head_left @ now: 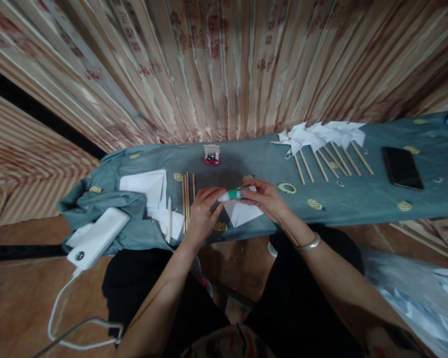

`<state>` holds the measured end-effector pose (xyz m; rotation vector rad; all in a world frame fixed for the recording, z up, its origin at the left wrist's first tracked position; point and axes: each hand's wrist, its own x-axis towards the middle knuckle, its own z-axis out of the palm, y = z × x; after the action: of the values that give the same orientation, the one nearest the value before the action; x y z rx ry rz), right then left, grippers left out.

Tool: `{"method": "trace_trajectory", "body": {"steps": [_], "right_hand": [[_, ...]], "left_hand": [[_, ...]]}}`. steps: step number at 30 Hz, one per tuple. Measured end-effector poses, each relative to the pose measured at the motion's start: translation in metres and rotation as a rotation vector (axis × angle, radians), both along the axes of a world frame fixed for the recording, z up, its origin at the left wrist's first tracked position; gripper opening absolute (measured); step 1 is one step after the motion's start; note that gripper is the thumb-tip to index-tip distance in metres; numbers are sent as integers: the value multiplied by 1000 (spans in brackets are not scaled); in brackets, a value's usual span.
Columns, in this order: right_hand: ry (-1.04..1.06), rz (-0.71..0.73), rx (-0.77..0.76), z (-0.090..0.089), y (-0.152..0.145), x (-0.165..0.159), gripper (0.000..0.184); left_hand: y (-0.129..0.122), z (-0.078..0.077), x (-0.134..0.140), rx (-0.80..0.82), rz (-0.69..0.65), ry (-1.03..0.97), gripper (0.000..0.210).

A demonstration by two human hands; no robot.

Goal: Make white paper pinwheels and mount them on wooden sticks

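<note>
The left hand [205,209] and right hand [263,199] pinch opposite ends of a glue stick [233,194], long axis crosswise over folded paper [242,214].

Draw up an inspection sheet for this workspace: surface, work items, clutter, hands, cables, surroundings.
Surface: grey-green cloth, yellow-printed, rumpled at the left end.
Work items: white-and-green tube, held above creased paper; pinwheels in a row on the right; loose sticks, white rod and paper stack on the left; open red box towards the back, with small shiny pieces inside.
Clutter: dark phone at the right; white device overhanging the near left edge.
Hands: left hand and right hand both grip the tube, at opposite ends.
Cables: white cable running from the device; grey cable crossing near it.
Surroundings: patterned curtain behind, brown floor below, clear plastic at lower right.
</note>
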<state>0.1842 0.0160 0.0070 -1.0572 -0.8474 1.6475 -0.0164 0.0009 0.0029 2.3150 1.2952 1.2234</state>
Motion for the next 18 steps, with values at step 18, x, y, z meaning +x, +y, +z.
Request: {"method": "trace_trajectory", "body": {"steps": [18], "right_hand": [[-34, 90, -37, -15, -4, -21, 42]], "left_hand": [[-14, -10, -10, -112, 45, 38, 21]]}}
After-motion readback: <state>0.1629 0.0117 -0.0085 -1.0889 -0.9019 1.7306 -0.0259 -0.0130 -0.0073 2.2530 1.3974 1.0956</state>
